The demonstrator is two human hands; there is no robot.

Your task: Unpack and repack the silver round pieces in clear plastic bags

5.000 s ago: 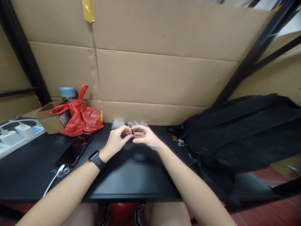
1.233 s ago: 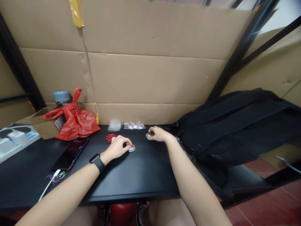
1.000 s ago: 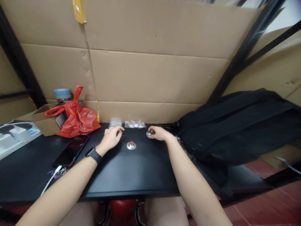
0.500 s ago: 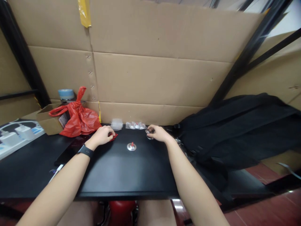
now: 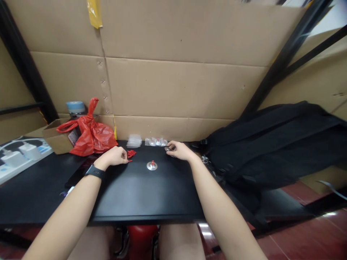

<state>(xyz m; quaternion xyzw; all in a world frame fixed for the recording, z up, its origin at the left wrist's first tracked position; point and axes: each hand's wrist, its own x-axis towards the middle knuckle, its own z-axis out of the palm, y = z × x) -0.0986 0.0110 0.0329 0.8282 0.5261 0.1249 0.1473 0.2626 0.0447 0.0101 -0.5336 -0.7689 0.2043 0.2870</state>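
My left hand [image 5: 116, 156], with a dark watch [image 5: 94, 171] on its wrist, is closed in a pinch on a small red peg [image 5: 130, 161]. Just beyond its fingertips lies a loose pile of red pegs [image 5: 131, 153]. At the right, my right hand [image 5: 179, 150] has its fingers closed on a shiny metal disc [image 5: 167, 148]; its palm side is hidden, so other discs there cannot be made out. Between the hands, nearer to me, a round metal disc with a red peg [image 5: 152, 165] standing at its centre rests on the black table [image 5: 149, 202].
Clear plastic bags [image 5: 134, 141] and bagged metal discs [image 5: 156, 142] lie along the cardboard wall [image 5: 173, 90]. A red plastic bag [image 5: 93, 137], a cardboard box [image 5: 58, 139] and a power strip [image 5: 24, 159] stand left. A black backpack [image 5: 271, 144] fills the right side.
My left hand has drawn back slightly from the red pile, which now shows more, with one peg between its fingertips. My right hand stays at the metal discs. The camera view shifted a little.
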